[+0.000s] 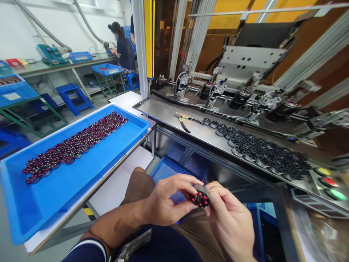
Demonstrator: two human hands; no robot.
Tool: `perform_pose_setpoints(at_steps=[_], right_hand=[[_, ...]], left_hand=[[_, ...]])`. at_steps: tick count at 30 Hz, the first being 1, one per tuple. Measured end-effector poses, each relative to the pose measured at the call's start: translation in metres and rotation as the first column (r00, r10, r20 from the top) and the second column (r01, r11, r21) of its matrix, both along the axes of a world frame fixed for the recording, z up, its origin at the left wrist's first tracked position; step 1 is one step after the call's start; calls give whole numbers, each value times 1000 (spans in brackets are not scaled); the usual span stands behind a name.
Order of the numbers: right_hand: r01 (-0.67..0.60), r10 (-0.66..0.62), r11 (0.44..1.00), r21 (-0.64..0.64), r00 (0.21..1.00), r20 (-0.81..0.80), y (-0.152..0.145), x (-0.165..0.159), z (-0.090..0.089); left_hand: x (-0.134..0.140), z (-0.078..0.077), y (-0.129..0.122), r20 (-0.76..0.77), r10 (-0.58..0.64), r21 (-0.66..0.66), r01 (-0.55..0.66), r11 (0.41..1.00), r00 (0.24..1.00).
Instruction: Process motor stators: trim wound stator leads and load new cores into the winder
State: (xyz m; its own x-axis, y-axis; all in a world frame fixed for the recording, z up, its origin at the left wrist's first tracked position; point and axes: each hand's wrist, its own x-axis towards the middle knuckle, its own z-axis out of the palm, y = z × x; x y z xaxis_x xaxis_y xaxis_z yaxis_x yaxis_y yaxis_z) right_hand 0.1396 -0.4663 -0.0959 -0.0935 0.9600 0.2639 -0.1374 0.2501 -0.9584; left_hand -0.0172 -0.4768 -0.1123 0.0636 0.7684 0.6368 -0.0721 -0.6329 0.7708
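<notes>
My left hand [174,198] and my right hand [229,214] meet above my lap, both closed on one motor stator [200,197]. It is a short dark ring with red wire windings showing on the face turned toward me. Fingers of the left hand grip its left side; the right thumb and fingers press its right edge. Black stator cores [259,145] without visible red wire lie in rows on the metal ledge ahead. Wound stators [76,143] with red showing are packed in a blue tray [109,163] to my left.
Wire cutters [183,120] with yellow-black handles lie on the metal ledge [163,112]. Behind it stands a winding machine [245,72] with several fixtures. Yellow, red and green buttons [328,182] are at the right. A co-worker [124,47] sits at a far bench. A blue bin [169,171] is below.
</notes>
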Motion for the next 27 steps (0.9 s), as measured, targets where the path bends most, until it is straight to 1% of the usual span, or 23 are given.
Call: perform_pose_setpoints(at_steps=[1,2,3,4,5,6,7,8,9,10,11,12,13,14,15,16,19,21,24,27], right_hand=[[13,-17,996,83,999,51,0,2,2],[19,-40,983,181,993,108,1,4,4],[16,-67,957,290,984,166,2,7,7],[-4,-93,917,398,970,223,3,10,10],[-42,-114,869,493,953,281,4,14,13],[-91,-129,820,565,933,337,6,18,16],[-143,-140,776,615,911,388,7,22,19],[-188,-150,743,642,889,433,8,26,21],[-221,-162,717,661,870,466,9,30,23],[-241,-170,701,671,858,485,10,33,25],[-258,-165,692,674,853,496,11,35,26],[-273,-147,690,671,854,499,12,38,27],[-289,-115,693,660,860,497,13,40,27],[-303,-75,705,641,868,492,15,42,27],[-312,-34,721,619,876,481,16,44,27],[-312,1,741,595,886,463,17,46,27],[-283,45,794,539,910,411,20,48,26],[-276,44,803,529,911,409,20,48,27],[-286,5,783,552,891,454,19,46,31],[-296,-71,749,593,854,516,19,43,34]], left_hand=[[0,1,-1,85,-70,-79,77,994,994],[-1,1,-2,200,-146,-156,178,972,969],[-2,2,-1,331,-212,-224,294,929,920],[-3,2,0,458,-252,-286,409,866,853],[-3,3,3,556,-266,-348,512,785,787],[-4,3,6,616,-281,-408,603,686,736],[-4,2,9,645,-315,-458,682,570,697],[-3,1,11,652,-370,-498,741,451,662],[-1,0,13,649,-434,-520,781,346,625],[0,-1,15,642,-489,-528,803,276,590],[2,-2,15,632,-521,-527,811,253,573],[4,-3,15,621,-522,-527,805,274,584],[6,-3,15,606,-499,-534,782,322,619],[6,-3,14,589,-468,-543,752,374,659],[7,-2,13,573,-444,-551,724,414,689],[7,-1,12,557,-429,-559,703,439,711],[6,3,11,542,-408,-566,678,469,735],[6,4,11,542,-402,-567,674,473,738],[7,3,11,538,-402,-563,671,482,741],[11,-4,12,564,-372,-530,669,521,737]])
